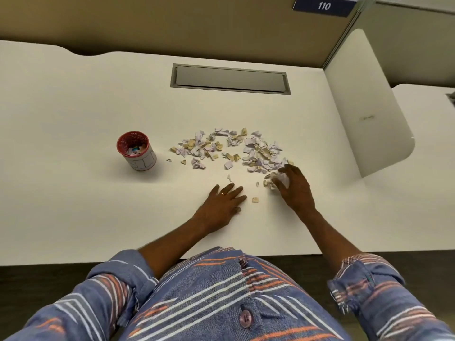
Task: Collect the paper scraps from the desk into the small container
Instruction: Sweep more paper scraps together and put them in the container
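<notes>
On the table (73, 205), right of the small container (136, 150): most scraps uncollected.
The right hand (294, 187) curls its fingers round a loose clump at the near right edge of the paper scraps (229, 148). The left hand (225, 201) lies flat with straight fingers, holding nothing, just beside a stray scrap (255, 199). The container stands upright, well left of the pile, with a few pieces inside. The likely risk is that the light, loosely held clump sheds bits on the carry across or misses the narrow mouth, and a knock could tip the container.
</notes>
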Available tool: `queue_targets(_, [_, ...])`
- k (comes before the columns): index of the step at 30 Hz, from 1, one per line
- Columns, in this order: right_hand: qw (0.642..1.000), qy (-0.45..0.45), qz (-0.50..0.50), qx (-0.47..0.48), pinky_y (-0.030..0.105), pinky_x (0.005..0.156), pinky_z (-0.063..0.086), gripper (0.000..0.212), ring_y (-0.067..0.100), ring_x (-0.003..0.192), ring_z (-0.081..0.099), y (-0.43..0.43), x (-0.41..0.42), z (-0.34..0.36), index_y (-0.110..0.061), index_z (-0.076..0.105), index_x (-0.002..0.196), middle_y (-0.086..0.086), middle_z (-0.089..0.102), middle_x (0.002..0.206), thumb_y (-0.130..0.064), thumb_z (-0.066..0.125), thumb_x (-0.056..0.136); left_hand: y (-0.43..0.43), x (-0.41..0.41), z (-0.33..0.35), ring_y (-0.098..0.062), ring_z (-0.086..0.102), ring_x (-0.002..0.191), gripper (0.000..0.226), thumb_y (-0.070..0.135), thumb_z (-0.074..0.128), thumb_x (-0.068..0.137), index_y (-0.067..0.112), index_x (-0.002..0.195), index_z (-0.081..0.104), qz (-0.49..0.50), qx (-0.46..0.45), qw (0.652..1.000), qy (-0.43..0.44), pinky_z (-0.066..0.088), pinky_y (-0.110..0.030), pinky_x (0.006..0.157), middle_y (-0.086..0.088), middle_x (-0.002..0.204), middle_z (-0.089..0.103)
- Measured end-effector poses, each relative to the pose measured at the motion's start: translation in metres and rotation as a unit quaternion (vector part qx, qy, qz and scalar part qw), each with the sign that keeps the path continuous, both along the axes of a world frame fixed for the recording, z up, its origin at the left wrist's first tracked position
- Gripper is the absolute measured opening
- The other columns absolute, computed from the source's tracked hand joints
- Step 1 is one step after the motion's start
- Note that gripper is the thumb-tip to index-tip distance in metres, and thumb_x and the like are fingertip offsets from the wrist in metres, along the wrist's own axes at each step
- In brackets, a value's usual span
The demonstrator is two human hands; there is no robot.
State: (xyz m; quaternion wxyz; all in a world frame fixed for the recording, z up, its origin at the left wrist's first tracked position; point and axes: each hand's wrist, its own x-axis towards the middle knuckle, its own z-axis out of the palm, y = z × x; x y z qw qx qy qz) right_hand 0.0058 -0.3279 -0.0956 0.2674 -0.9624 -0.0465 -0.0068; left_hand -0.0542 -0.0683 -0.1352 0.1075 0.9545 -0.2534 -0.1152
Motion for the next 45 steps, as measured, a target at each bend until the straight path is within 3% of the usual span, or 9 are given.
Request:
queue_targets(4, [0.999,0.037,0.012,-0.027,0.04,0.118,0.033,0.049,0.032,0.142,0.038,-0.016,0.008,-0.01,-0.006,0.049,0.142,0.016,0.042,0.152,-0.029,0.058,0.1,0.013,-0.001,0.001,-0.019,0.027,0.15,0.041,0.036,0.042,0.104,0.026,0.143,0.05,0.046,-0.054,0.997,-0.029,0.018,-0.044,0.123,0.003,0.158,0.038])
queue_targets(8, [0.998,0.026,0.041,-0.036,0.039,0.112,0.039,0.038,0.034,0.134,0.043,-0.006,-0.005,-0.021,-0.005,0.056,0.135,0.016,0.05,0.143,-0.024,0.053,0.102,0.023,-0.007,-0.005,-0.021,0.033,0.148,0.037,0.038,0.055,0.097,0.025,0.131,0.06,0.144,-0.09,0.98,-0.101,0.02,-0.048,0.122,0.001,0.151,0.048])
queue_targets(12, [0.995,-0.01,0.1,-0.016,0.042,0.102,0.049,0.035,0.027,0.131,0.047,0.014,-0.03,-0.03,-0.011,0.058,0.133,0.009,0.053,0.139,-0.027,0.052,0.102,0.016,-0.017,-0.011,-0.026,0.01,0.154,0.08,0.068,0.05,0.088,0.021,0.151,0.034,0.262,-0.08,0.96,-0.065,0.011,-0.054,0.123,-0.003,0.164,0.021])
queue_targets(16, [0.993,-0.017,0.117,0.02,0.032,0.115,0.037,0.049,0.02,0.142,0.036,0.02,-0.035,-0.033,-0.021,0.046,0.143,0.003,0.041,0.152,-0.042,0.055,0.099,-0.012,-0.024,-0.016,-0.03,-0.011,0.154,0.12,0.089,0.043,0.07,0.02,0.158,0.001,0.267,-0.072,0.961,0.029,0.0,-0.052,0.122,-0.005,0.166,-0.01])
queue_targets(20, [0.978,0.022,0.206,-0.012,0.038,0.125,0.023,0.059,0.025,0.152,0.022,0.022,-0.033,-0.038,-0.017,0.038,0.151,0.008,0.031,0.161,-0.041,0.056,0.099,-0.036,-0.018,-0.018,-0.028,-0.012,0.154,0.095,0.071,0.047,0.086,0.026,0.159,0.004,0.21,-0.105,0.972,0.026,0.002,-0.048,0.125,-0.005,0.167,-0.009])
queue_targets(24, [0.965,-0.021,0.258,-0.041,0.04,0.104,0.051,0.032,0.024,0.135,0.048,0.012,-0.037,-0.04,-0.015,0.06,0.132,0.008,0.053,0.144,-0.024,0.053,0.102,-0.044,-0.01,-0.018,-0.025,-0.002,0.155,0.07,0.047,0.05,0.098,0.026,0.157,0.018,0.159,-0.123,0.98,-0.01,0.015,-0.046,0.125,-0.002,0.167,0.006])
queue_targets(27, [0.971,-0.037,0.232,-0.041,0.04,0.097,0.055,0.029,0.024,0.128,0.054,-0.001,-0.038,-0.039,-0.014,0.063,0.127,0.007,0.058,0.139,-0.021,0.056,0.1,-0.049,-0.004,-0.018,-0.024,0.006,0.154,0.063,0.041,0.049,0.1,0.026,0.156,0.025,0.143,-0.116,0.983,-0.024,0.018,-0.046,0.125,-0.001,0.166,0.014])
queue_targets(37, [0.99,0.027,0.14,-0.02,0.035,0.126,0.018,0.068,0.018,0.155,0.015,-0.042,-0.052,-0.043,-0.026,0.03,0.155,-0.002,0.022,0.165,-0.05,0.056,0.097,-0.072,0.009,-0.008,-0.023,0.002,0.155,0.053,0.053,0.04,0.1,0.04,0.151,0.033,0.034,-0.078,0.996,-0.027,0.003,-0.049,0.123,0.002,0.167,0.01])
queue_targets(45, [0.983,0.032,0.18,-0.011,0.036,0.125,0.025,0.059,0.016,0.154,0.018,-0.02,-0.056,-0.044,-0.025,0.028,0.156,-0.002,0.024,0.165,-0.039,0.051,0.103,-0.06,0.007,0.0,-0.03,0.063,0.12,0.024,0.023,0.067,0.092,0.014,0.112,0.075,0.043,-0.179,0.977,-0.11,0.048,-0.039,0.103,-0.009,0.123,0.07])
